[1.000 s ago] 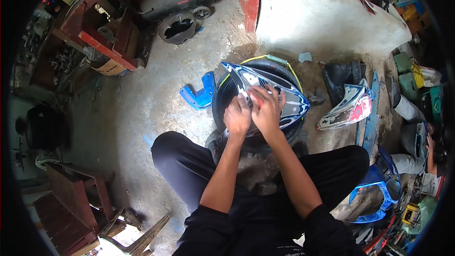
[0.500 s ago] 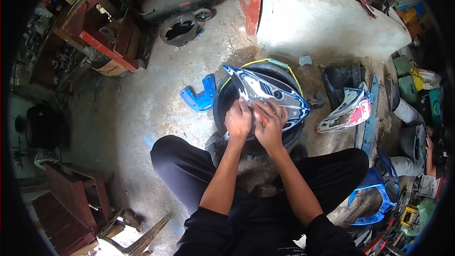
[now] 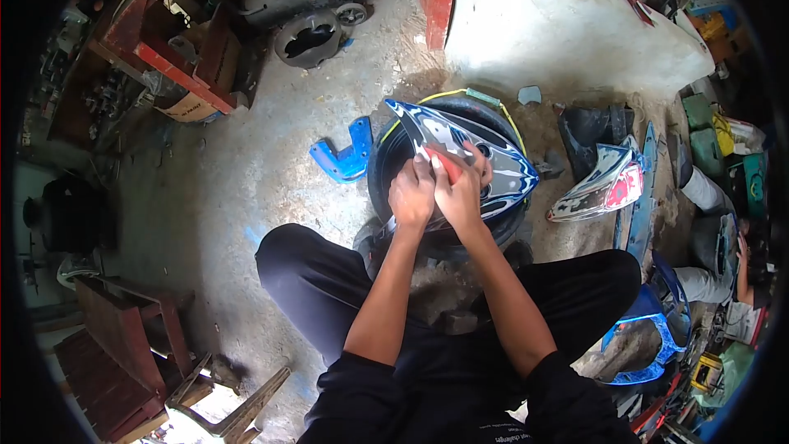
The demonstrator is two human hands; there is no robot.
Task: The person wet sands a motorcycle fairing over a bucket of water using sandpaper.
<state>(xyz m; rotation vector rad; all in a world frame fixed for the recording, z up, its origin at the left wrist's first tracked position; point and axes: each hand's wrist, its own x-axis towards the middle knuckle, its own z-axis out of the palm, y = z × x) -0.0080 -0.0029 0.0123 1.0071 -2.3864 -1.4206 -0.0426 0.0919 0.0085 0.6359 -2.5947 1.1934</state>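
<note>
A motorcycle fairing panel, blue at its edges with sanded grey and white patches, lies across a black bucket. My left hand is closed on the panel's near edge, thumb on top. Beside it, my right hand presses a red sanding pad against the panel's surface, its fingers wrapped over the pad. The two hands are close together, near the panel's left part. Much of the bucket's inside is hidden by the panel.
A blue plastic part lies on the floor left of the bucket. Another partly sanded panel and a blue frame-like part are at the right. Another person's arm shows at the far right. A wooden bench stands lower left.
My right hand has moved left and slightly up along the panel with the red sanding pad, coming next to my left hand. The left hand keeps its place at the edge.
</note>
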